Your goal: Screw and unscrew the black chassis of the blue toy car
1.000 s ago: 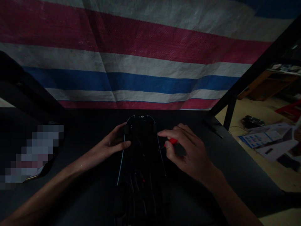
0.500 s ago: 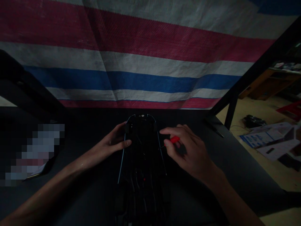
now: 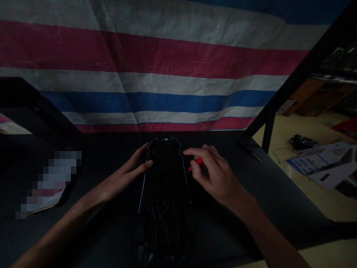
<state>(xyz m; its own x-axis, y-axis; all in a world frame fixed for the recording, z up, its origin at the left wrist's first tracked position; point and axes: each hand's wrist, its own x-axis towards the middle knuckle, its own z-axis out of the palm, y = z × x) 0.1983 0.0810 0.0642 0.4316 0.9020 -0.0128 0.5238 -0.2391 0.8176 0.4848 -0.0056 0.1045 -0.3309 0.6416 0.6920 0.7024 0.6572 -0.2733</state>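
A black toy car (image 3: 164, 178) lies upside down on the dark table, its dim underside facing up and thin light-blue edges along its sides. My left hand (image 3: 136, 163) grips the car's left side near the far end, thumb resting over the edge and the other fingers mostly hidden behind it. In my right hand (image 3: 210, 167) is a small red-handled screwdriver (image 3: 198, 160), pinched between thumb and fingers. Its thin shaft points left to the car's right edge; whether the tip touches is too dark to tell.
At left on the table (image 3: 267, 193) lies a flat, blurred-out object (image 3: 51, 186). A slim dark pen-like tool (image 3: 252, 153) lies near the far right corner. Striped sheeting (image 3: 167, 67) hangs behind between dark frame bars. Printed cardboard (image 3: 320, 162) rests on the floor at right.
The whole view has shifted slightly. Both hands keep their hold, and the screwdriver stays beside the car's right edge, its handle tilted a little differently.
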